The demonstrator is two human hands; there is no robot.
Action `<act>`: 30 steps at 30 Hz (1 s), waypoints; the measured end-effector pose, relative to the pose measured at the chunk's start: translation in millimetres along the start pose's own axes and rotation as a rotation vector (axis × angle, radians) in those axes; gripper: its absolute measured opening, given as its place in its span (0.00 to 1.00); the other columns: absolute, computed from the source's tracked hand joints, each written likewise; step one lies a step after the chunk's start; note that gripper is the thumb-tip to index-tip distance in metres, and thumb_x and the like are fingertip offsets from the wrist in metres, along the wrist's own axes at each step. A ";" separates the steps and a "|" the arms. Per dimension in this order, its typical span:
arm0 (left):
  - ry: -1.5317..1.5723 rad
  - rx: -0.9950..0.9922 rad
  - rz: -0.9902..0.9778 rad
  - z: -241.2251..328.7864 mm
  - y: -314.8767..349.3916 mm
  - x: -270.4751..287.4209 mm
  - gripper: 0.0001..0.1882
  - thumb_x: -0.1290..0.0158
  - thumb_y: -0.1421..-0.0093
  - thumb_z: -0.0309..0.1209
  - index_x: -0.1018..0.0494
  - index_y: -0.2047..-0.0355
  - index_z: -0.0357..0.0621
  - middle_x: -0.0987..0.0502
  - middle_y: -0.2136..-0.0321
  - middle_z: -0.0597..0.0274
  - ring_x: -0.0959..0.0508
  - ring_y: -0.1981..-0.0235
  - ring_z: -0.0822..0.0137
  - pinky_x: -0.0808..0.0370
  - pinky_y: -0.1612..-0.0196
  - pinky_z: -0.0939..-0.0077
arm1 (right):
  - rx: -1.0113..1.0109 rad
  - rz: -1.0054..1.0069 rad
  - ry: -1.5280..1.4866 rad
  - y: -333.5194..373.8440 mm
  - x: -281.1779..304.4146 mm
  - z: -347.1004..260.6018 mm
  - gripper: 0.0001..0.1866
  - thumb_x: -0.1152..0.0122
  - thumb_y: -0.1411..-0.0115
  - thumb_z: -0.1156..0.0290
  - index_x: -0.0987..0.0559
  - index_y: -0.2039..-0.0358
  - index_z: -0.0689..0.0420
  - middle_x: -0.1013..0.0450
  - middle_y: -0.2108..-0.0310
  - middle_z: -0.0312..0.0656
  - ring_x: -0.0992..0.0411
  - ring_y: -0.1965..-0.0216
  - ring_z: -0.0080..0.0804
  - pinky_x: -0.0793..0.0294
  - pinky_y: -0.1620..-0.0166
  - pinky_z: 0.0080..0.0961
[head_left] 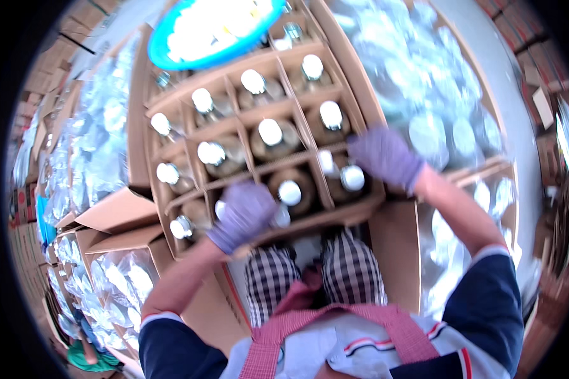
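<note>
A cardboard box [360,208] with dividers holds clear glass bottles [289,193], most with a white cap on top. My left hand [246,211], in a purple glove, is curled over a compartment in the row nearest me. A white cap shows just left of it, and its fingertips are hidden. At the right edge of the box my right hand [384,155], gloved alike, looks curled too. It is close to a capped bottle [353,177] in the near right corner and a white cap [325,161] beside that. Motion blurs both hands; what they hold does not show.
A blue basin [164,54] heaped with small white pieces rests over the box's far end. Cartons of plastic-wrapped clear items stand at the left [110,114] and right [417,69]. Open box flaps [120,211] jut out at the left. Another person's green clothing [88,357] shows lower left.
</note>
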State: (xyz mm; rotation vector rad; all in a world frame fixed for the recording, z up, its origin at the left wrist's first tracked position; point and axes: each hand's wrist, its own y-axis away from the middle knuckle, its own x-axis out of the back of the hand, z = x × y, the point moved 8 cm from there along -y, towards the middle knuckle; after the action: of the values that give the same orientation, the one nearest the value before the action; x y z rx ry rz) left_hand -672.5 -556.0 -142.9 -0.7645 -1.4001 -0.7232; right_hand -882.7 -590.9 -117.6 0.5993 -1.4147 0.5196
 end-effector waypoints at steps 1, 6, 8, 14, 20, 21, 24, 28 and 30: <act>0.095 0.014 -0.023 15.1 6.1 -19.0 0.10 0.44 0.56 0.38 0.25 0.82 0.46 0.27 0.81 0.61 0.25 0.71 0.58 0.29 0.61 0.57 | 0.103 -0.065 0.061 19.1 -37.0 -3.6 0.08 0.49 0.42 0.68 0.25 0.63 0.48 0.28 0.68 0.36 0.27 0.64 0.35 0.30 0.58 0.33; 0.101 0.220 -0.284 18.9 -9.2 -51.9 0.23 0.44 0.51 0.52 0.22 0.73 0.43 0.25 0.64 0.58 0.30 0.52 0.60 0.39 0.46 0.50 | 0.019 -0.313 0.280 2.6 -81.9 -3.0 0.12 0.50 0.41 0.67 0.23 0.57 0.48 0.28 0.58 0.36 0.30 0.52 0.33 0.33 0.55 0.31; 0.144 0.217 -0.341 17.2 -6.2 -53.6 0.22 0.41 0.52 0.50 0.22 0.66 0.46 0.24 0.62 0.56 0.30 0.50 0.58 0.42 0.42 0.48 | -0.019 -0.424 0.309 -2.8 -90.1 1.2 0.13 0.49 0.41 0.67 0.23 0.56 0.49 0.28 0.58 0.38 0.30 0.53 0.35 0.31 0.55 0.34; 0.255 0.173 -0.349 10.3 14.3 -53.6 0.20 0.41 0.51 0.45 0.26 0.61 0.50 0.25 0.63 0.57 0.29 0.51 0.56 0.44 0.41 0.46 | -0.031 0.371 -0.295 -65.2 71.0 34.9 0.22 0.36 0.49 0.65 0.26 0.53 0.56 0.27 0.59 0.48 0.27 0.59 0.48 0.26 0.55 0.38; 0.454 0.327 0.645 -119.5 -22.7 118.3 0.24 0.35 0.58 0.30 0.31 0.61 0.39 0.28 0.60 0.47 0.27 0.58 0.48 0.30 0.54 0.56 | -0.314 0.783 -0.174 -163.7 154.3 123.6 0.24 0.41 0.42 0.55 0.27 0.48 0.53 0.27 0.55 0.48 0.28 0.53 0.45 0.28 0.53 0.38; 0.220 0.377 0.732 -140.3 -33.1 141.7 0.28 0.35 0.57 0.31 0.32 0.55 0.38 0.31 0.53 0.44 0.29 0.51 0.46 0.31 0.51 0.55 | -0.417 0.664 -0.124 -181.8 142.0 139.8 0.24 0.43 0.42 0.52 0.26 0.49 0.52 0.27 0.54 0.47 0.29 0.51 0.44 0.29 0.52 0.39; 0.162 0.420 0.928 -174.7 -41.3 157.8 0.29 0.36 0.54 0.31 0.31 0.51 0.39 0.32 0.49 0.43 0.32 0.47 0.47 0.33 0.47 0.54 | -0.613 0.327 -0.093 -249.9 98.3 167.0 0.26 0.46 0.42 0.45 0.23 0.50 0.50 0.26 0.52 0.43 0.31 0.47 0.43 0.32 0.48 0.39; 0.267 0.378 0.937 -178.0 -55.1 138.8 0.21 0.38 0.52 0.28 0.28 0.57 0.40 0.29 0.52 0.47 0.30 0.49 0.47 0.33 0.47 0.56 | -0.650 0.127 -0.206 -277.8 64.6 179.1 0.26 0.46 0.44 0.41 0.19 0.56 0.46 0.25 0.52 0.40 0.32 0.46 0.42 0.34 0.45 0.37; 0.357 0.353 0.962 -189.1 -57.6 121.4 0.17 0.39 0.51 0.26 0.27 0.59 0.41 0.27 0.55 0.49 0.28 0.50 0.48 0.32 0.47 0.56 | -0.611 0.193 -0.259 -278.4 64.3 177.7 0.25 0.45 0.45 0.41 0.18 0.60 0.47 0.25 0.54 0.41 0.31 0.47 0.41 0.33 0.46 0.36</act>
State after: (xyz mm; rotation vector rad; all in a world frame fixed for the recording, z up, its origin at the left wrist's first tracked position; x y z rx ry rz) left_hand -605.6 -743.3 -23.4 -0.8551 -0.6661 0.1426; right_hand -826.1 -918.3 -64.4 0.0358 -1.7822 0.1383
